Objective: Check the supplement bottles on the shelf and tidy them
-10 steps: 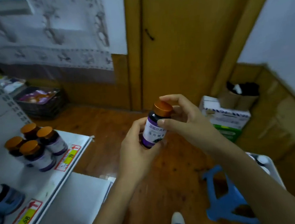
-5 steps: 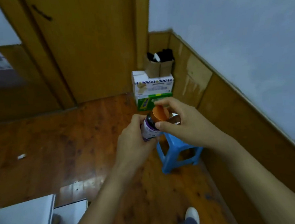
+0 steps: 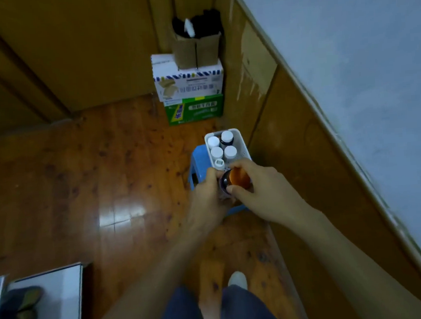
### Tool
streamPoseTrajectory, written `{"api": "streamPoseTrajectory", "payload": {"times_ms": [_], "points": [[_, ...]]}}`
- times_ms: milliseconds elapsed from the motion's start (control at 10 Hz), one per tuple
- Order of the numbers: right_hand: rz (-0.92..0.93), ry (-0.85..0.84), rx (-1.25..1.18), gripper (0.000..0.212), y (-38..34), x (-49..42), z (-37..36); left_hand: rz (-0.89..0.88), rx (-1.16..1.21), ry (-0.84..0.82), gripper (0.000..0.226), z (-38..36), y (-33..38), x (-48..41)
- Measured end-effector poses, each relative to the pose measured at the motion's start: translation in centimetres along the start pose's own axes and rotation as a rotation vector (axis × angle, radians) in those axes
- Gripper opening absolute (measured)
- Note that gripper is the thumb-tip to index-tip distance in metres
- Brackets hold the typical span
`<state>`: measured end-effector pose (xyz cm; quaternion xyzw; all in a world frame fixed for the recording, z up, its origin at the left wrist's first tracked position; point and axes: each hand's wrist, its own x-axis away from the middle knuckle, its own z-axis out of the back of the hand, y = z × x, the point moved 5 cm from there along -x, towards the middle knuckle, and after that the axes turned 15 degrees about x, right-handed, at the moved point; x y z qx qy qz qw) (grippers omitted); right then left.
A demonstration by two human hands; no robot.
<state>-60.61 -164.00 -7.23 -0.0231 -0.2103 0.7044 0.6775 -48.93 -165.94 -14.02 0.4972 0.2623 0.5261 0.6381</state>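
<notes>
A dark supplement bottle with an orange cap [image 3: 237, 177] is held between both hands above a blue stool [image 3: 199, 157]. My left hand [image 3: 207, 199] grips the bottle's body from the left. My right hand [image 3: 264, 190] curls its fingers round the orange cap. Just beyond the hands a white basket [image 3: 240, 139] sits on the stool, holding several white-capped bottles [image 3: 222, 145]. The bottle's label is hidden by my fingers.
Stacked cardboard boxes [image 3: 188, 85] stand in the corner by the wooden door [image 3: 69, 44]. A wood-panelled wall [image 3: 304, 152] runs along the right. A white shelf edge [image 3: 51, 297] with a pair of shoes [image 3: 17, 313] lies at the lower left. My feet and legs are below.
The view has swung right and downward, away from the shelf, to the stool and basket. Both hands still hold the orange-capped bottle, now lower and just over the basket.
</notes>
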Motion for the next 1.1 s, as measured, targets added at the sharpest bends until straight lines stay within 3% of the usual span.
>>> {"api": "streamPoseTrajectory", "payload": {"times_ms": [300,500,800,1000,1100], "points": [[-0.208,-0.129,0.182,0.042,8.6,-13.6,-5.9,0.039,-0.202,-0.190,0.070,-4.4,-9.6,-14.1],[-0.419,-0.212,0.103,0.041,14.9,-22.5,-13.9,0.034,-0.482,-0.333,0.086,-5.8,-16.0,-20.5],[-0.613,-0.257,0.003,0.040,19.8,-29.4,-24.6,0.013,-0.557,-0.308,0.088,-9.6,-21.5,-26.6],[-0.637,-0.233,-0.085,0.045,20.8,-30.1,-25.8,0.056,-0.571,-0.327,0.089,-10.3,-22.1,-27.3],[-0.609,-0.209,-0.094,0.058,20.8,-29.8,-24.9,0.054,-0.598,-0.317,0.090,-9.7,-21.4,-27.4]]}}
